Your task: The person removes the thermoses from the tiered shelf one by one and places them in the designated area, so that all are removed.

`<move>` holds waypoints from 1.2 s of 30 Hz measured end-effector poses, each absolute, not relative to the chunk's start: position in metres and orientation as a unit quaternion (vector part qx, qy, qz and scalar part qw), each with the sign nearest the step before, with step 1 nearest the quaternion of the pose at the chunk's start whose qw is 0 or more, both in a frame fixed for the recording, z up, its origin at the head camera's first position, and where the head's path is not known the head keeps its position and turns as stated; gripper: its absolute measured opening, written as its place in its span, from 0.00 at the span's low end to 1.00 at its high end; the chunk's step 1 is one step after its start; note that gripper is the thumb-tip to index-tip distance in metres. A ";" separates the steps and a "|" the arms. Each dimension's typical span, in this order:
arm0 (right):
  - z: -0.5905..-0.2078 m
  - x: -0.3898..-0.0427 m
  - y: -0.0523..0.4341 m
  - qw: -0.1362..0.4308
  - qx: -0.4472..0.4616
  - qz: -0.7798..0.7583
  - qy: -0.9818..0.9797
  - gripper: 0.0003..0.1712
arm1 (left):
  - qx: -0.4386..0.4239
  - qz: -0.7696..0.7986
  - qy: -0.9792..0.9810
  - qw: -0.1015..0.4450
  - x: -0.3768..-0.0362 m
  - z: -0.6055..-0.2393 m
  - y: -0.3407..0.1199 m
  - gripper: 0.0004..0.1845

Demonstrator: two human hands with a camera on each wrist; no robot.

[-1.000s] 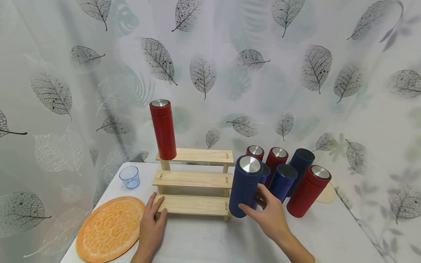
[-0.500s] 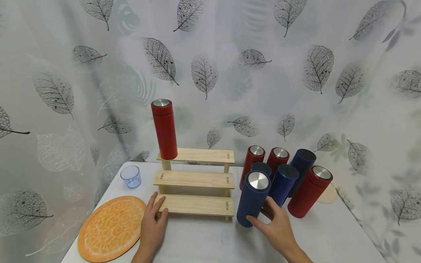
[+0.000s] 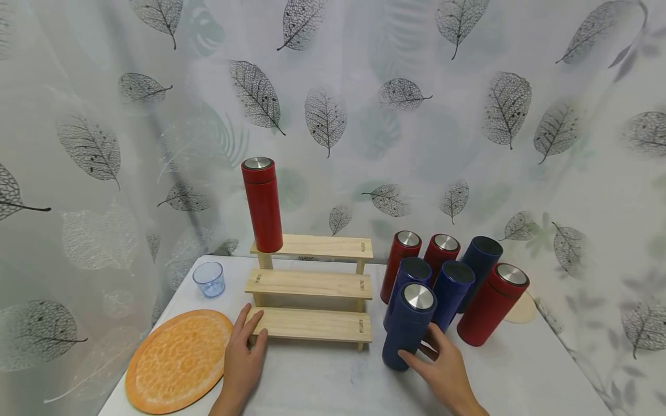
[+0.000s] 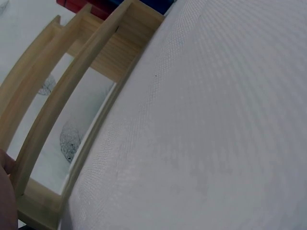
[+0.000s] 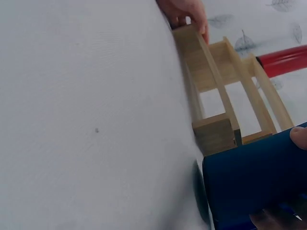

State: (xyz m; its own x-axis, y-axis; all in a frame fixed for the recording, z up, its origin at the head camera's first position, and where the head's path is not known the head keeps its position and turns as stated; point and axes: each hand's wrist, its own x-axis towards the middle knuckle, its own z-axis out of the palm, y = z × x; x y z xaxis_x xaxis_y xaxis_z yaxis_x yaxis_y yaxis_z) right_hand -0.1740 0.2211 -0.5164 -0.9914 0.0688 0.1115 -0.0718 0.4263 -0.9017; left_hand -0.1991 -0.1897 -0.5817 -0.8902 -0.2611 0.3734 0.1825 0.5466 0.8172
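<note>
Lowered onto the tabletop (image 3: pixel 322 381), your blue flask (image 3: pixel 407 326) sits gripped in your right hand (image 3: pixel 442 370); it's smooth, rigid, slippery, so clasp mid-body. Left hand (image 3: pixel 241 355) rests flat against the rack (image 3: pixel 311 323).

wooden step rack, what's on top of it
One red flask stands upright at the left end of the wooden step rack's top step. The lower steps are bare, except the left hand touching the bottom one.

leaf-print curtain (image 3: pixel 468 115), white table (image 3: pixel 333 387)
</note>
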 end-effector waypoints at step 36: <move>-0.531 -0.160 0.226 0.103 -0.012 0.483 -0.869 0.43 | 0.021 -0.467 -0.852 0.235 -0.199 -0.585 -0.190 0.23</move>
